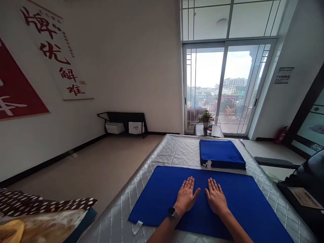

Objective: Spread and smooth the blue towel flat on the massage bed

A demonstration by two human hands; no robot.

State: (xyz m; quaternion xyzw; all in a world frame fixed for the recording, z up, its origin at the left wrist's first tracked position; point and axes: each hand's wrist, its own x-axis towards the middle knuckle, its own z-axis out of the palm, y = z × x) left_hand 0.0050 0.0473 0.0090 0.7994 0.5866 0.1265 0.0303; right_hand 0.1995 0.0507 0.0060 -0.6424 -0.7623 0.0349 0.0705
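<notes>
A blue cloth (157,192) lies spread flat, its white tag (137,227) sticking out at the near left corner. My left hand (186,194), with a watch (172,212) on the wrist, rests palm down on it, fingers stretched forward and thumb out. To its right, my right hand (215,196) also lies flat on the cloth, fingers extended. Neither hand grips anything. Beyond the fingertips sits a neat stack of folded blue cloths (220,152), with white tags (208,164) at its near left corner.
Silver quilted covering (167,152) lies beneath the cloths. Past its far edge, a small table (215,131) holds a potted plant (205,116) and a bottle (210,125). A black chair (303,182) stands at right; patterned fabric (45,204) is at near left.
</notes>
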